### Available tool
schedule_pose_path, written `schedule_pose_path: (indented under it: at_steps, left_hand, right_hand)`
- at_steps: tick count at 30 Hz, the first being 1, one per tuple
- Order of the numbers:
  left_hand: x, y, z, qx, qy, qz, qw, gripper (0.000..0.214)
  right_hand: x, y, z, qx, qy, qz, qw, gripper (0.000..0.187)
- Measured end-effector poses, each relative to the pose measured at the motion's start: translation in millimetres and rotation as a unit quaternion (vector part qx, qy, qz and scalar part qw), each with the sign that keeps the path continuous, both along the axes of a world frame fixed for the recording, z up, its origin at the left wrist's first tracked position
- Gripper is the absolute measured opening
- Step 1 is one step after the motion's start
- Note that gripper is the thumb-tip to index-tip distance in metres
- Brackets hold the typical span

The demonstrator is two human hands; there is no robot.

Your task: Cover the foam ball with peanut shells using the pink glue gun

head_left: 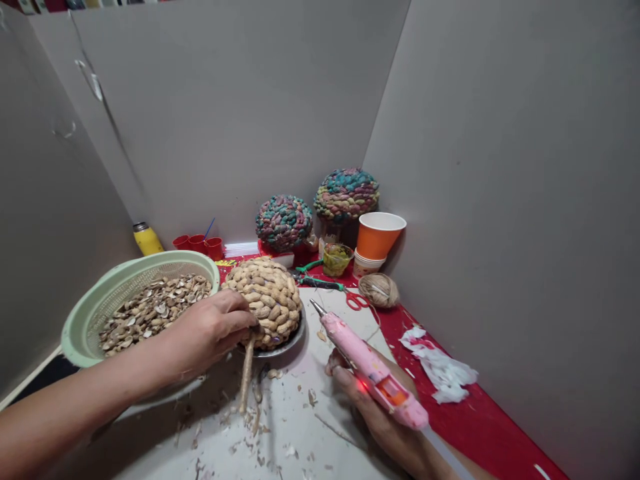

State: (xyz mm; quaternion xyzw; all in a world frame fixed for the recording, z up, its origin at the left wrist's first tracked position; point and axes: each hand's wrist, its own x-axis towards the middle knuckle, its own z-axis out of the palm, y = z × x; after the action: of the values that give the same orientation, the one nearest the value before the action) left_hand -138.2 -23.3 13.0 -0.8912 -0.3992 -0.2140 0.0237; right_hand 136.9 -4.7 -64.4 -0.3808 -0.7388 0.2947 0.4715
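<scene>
A ball covered in peanut shells (270, 300) rests in a shallow metal dish (295, 340). From its lower front a twine-wrapped stick (246, 377) juts toward me. My left hand (217, 327) is at the ball's lower left side, fingers pinched together against it near the top of the stick; what lies under the fingertips is hidden. In my right hand (373, 403) is a pink glue gun (367, 360), its metal nozzle pointing up and left, apart from the ball. A red light glows on the gun, and a clear glue stick (447, 453) sticks out of its back.
Left stands a green basket (75, 333) of shell pieces. Behind are two coloured shell balls (284, 222), red cups (214, 248), a yellow bottle (147, 239), paper cups (377, 237), twine (379, 289), red-handled scissors (357, 301) and green-handled pliers (325, 284). Crumpled plastic (443, 367) lies right.
</scene>
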Motion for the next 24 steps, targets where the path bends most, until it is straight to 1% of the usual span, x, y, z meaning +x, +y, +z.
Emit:
schedule_pose_path:
  at_steps: [3,7,9,11,13,14,16,18,19,21,22,23,24]
  left_hand:
    - [1.4,1.5,1.9,-0.016,0.038,0.005,0.999,0.026]
    - [1.2,2.1,1.4,-0.026,0.026,0.012,0.999,0.025]
    - [0.2,1.6,3.3,-0.027,-0.018,0.016,0.999,0.021]
    - [-1.9,-1.2,9.1,-0.028,-0.087,0.039,0.995,0.017]
    - [-5.9,-8.0,18.8,-0.037,-0.175,0.089,0.98,0.013]
    - [-8.5,-13.6,24.4,-0.051,-0.225,0.118,0.966,0.013]
    - [-13.4,-29.6,34.5,-0.104,-0.331,0.158,0.925,0.013]
    - [-13.9,-51.5,39.7,-0.174,-0.428,0.164,0.871,0.013]
    - [-10.8,-63.4,39.4,-0.206,-0.466,0.144,0.848,0.014]
    - [3.2,-85.0,31.8,-0.32,-0.516,0.078,0.791,0.013]
    - [13.8,-93.1,24.8,-0.4,-0.522,0.038,0.752,0.013]
    - [26.0,-98.6,16.2,-0.482,-0.523,0.013,0.703,0.017]
    - [39.0,-101.2,6.4,-0.54,-0.535,0.019,0.65,0.02]
  right_hand:
    - [0.0,0.0,-1.3,-0.015,-0.011,-0.006,1.0,0.032]
    - [1.6,2.6,-5.6,-0.021,-0.013,0.024,0.999,0.03]
    - [2.6,3.9,-6.8,-0.024,-0.004,0.036,0.999,0.028]
    - [3.3,4.2,-7.2,-0.034,0.001,0.039,0.999,0.027]
    - [3.5,3.6,-7.1,-0.039,0.01,0.037,0.998,0.028]
    - [3.7,2.9,-6.9,-0.043,0.016,0.033,0.998,0.028]
    - [4.8,1.0,-6.3,-0.055,0.021,0.026,0.998,0.029]
    - [7.7,-0.9,-5.8,-0.074,0.022,0.02,0.997,0.031]
    - [9.6,-1.8,-5.8,-0.084,0.02,0.023,0.996,0.032]
    - [13.9,-3.2,-6.4,-0.101,0.016,0.037,0.994,0.034]
    - [15.9,-3.8,-7.1,-0.107,0.018,0.044,0.993,0.035]
    - [17.4,-4.4,-7.9,-0.111,0.024,0.05,0.992,0.037]
    - [18.5,-5.1,-8.9,-0.113,0.035,0.058,0.991,0.039]
